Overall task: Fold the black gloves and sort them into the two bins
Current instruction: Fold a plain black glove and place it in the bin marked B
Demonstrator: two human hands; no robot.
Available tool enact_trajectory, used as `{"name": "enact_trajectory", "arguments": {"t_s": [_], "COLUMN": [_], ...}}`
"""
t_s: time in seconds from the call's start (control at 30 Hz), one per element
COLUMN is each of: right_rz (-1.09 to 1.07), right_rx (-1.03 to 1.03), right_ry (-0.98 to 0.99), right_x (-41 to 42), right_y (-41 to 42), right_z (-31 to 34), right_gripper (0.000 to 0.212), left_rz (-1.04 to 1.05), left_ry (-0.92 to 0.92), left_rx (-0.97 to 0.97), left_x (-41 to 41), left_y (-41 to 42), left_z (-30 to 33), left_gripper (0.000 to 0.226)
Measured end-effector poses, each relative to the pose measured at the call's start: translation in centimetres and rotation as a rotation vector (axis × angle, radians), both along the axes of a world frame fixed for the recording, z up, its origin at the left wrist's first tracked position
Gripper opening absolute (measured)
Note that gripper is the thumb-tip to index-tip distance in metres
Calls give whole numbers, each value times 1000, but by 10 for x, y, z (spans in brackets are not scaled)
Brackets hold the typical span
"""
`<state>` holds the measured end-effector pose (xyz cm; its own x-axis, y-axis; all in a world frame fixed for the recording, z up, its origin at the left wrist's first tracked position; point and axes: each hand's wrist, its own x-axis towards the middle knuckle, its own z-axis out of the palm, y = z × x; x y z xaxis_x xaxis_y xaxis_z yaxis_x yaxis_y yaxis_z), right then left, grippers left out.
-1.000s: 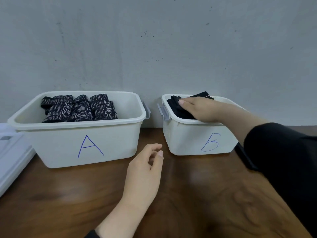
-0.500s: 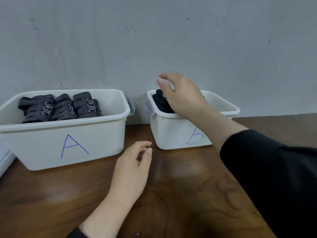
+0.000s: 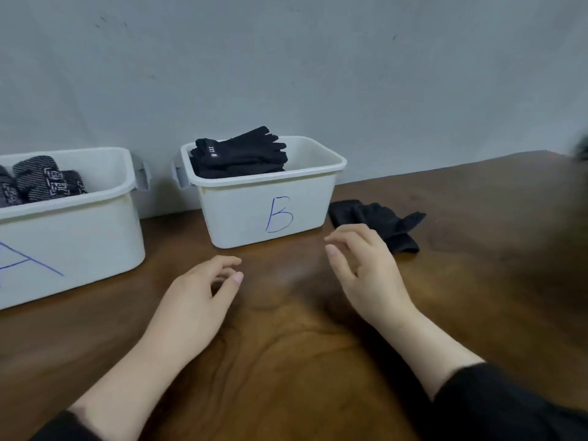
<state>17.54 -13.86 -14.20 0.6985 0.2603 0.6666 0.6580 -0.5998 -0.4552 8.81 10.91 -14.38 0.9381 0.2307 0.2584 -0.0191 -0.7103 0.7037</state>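
our right hand (image 3: 366, 268) is out of bin b (image 3: 270, 211) and back over the table (image 3: 286, 361), a plain black glove pair left behind on the pile.
its grip is released now, fingers loosely curled on nothing, just in front of the unfolded black glove (image 3: 378, 219) lying beside the bin; we judge that 1 comes next. our left hand (image 3: 197, 300) has stayed low on the wood, grip also released and empty. the folded stack (image 3: 238, 155) tops bin b's rim; patterned gloves (image 3: 44, 181) sit in bin a (image 3: 79, 230). dark glossy wood table, bare grey scuffed wall (image 3: 318, 74) close behind.
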Motion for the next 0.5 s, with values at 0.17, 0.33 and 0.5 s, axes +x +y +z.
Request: {"name": "enact_trajectory", "arguments": {"t_s": [0.17,0.33,0.5], "right_rz": [-319,-360,-400], "right_rx": [-194,-322,-315], "right_ry": [285,463,468], "right_x": [32,50,60], "right_y": [-62,-82,-91], "right_z": [-5,-6,-1], "right_gripper": [48,62,50], "left_rz": [-104,-153,-164], "left_ry": [7,-8,-5], "left_rx": [94,149,169], "left_x": [6,13,16], "left_y": [-49,-75,-81], "left_z": [-6,-9,-10], "left_gripper": [30,34,35]}}
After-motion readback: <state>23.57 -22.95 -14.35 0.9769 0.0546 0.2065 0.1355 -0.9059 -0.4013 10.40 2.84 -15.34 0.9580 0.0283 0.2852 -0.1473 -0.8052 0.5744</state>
